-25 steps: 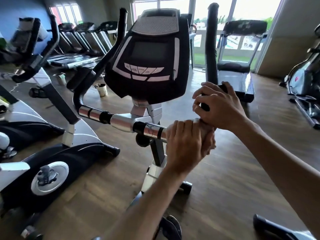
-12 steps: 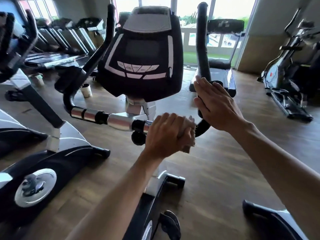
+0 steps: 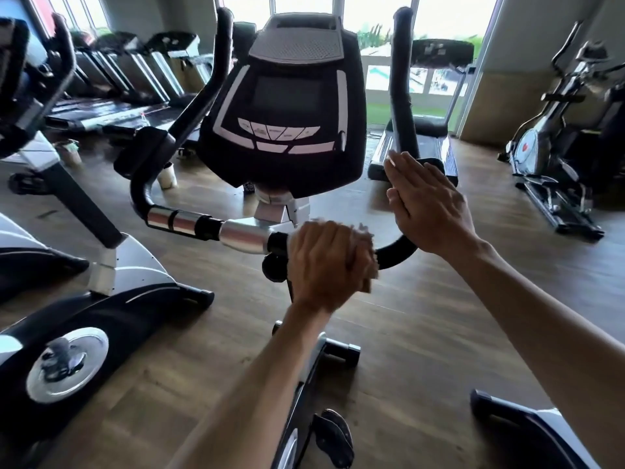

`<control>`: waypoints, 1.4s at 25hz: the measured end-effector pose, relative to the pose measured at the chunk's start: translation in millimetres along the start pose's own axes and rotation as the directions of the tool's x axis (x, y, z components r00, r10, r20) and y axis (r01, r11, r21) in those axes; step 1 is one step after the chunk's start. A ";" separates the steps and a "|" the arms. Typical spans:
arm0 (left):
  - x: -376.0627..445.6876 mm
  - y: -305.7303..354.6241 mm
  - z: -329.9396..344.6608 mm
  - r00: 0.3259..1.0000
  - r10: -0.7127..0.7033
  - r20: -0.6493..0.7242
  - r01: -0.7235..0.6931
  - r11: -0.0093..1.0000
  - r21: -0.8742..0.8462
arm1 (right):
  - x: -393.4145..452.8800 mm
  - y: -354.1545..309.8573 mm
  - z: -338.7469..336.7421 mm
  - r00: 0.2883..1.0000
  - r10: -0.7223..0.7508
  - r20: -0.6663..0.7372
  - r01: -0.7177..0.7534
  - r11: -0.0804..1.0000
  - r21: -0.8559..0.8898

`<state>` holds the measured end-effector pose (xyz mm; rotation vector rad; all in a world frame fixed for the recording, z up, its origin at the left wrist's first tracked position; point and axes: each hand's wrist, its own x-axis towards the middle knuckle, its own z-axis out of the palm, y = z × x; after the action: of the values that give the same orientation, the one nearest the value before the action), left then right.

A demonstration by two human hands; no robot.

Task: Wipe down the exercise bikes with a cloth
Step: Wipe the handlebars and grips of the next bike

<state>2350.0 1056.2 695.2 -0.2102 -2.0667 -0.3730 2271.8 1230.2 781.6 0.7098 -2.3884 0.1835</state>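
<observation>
Several machines are seen standing on a wood-plank floor [image 3: 422, 333] in a gym room lit by tall windows [image 3: 439, 15] at the back. A row of treadmills [image 3: 135, 96] is lined along the far left, another treadmill [image 3: 436, 130] is set before the glass, and an elliptical trainer [image 3: 561, 137] is placed at the right. A neighbouring bike [image 3: 84, 282] is parked to the left. In the middle the exercise bike [image 3: 284, 113] is faced, its dark console raised above a chrome handlebar [image 3: 236, 233]. The cloth [image 3: 367, 262] (blurred, only a pale edge showing) is bunched under the left hand [image 3: 324, 265], whose fingers are curled round it and round the bar just right of the chrome section. The right hand [image 3: 429, 208] is held flat with straight fingers, close together, against the black upright grip [image 3: 402, 79] where it bends; nothing is gripped by it. The cloth lies just below and left of that flat hand, apart from it.
</observation>
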 end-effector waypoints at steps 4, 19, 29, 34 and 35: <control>15.2 -33.4 -9.1 0.950 0.308 0.054 -0.301 0.947 -0.111 | -6.4 -5.4 -5.1 0.999 0.020 0.028 -0.021 0.999 0.033; 10.3 -56.6 -19.1 0.998 0.033 0.054 -0.029 0.996 -0.082 | -54.6 -67.9 23.1 0.985 -0.171 0.011 0.170 0.982 0.080; 16.5 -65.7 -28.8 0.984 0.118 0.132 -0.108 0.991 -0.078 | -54.8 -68.3 26.7 0.984 -0.179 -0.023 0.180 0.982 0.053; 40.3 -63.5 -34.6 0.929 -0.033 0.368 0.047 0.998 -0.028 | -55.3 -67.8 29.7 0.986 -0.164 -0.022 0.164 0.986 0.036; 33.6 -52.0 -28.5 0.952 -0.078 0.295 0.079 0.997 0.012 | -55.3 -67.5 31.5 0.985 -0.168 -0.041 0.170 0.984 0.051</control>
<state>2340.8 997.4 728.4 -0.1934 -2.3754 -0.4103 2327.1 1188.4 719.9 0.9228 -2.2829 0.1885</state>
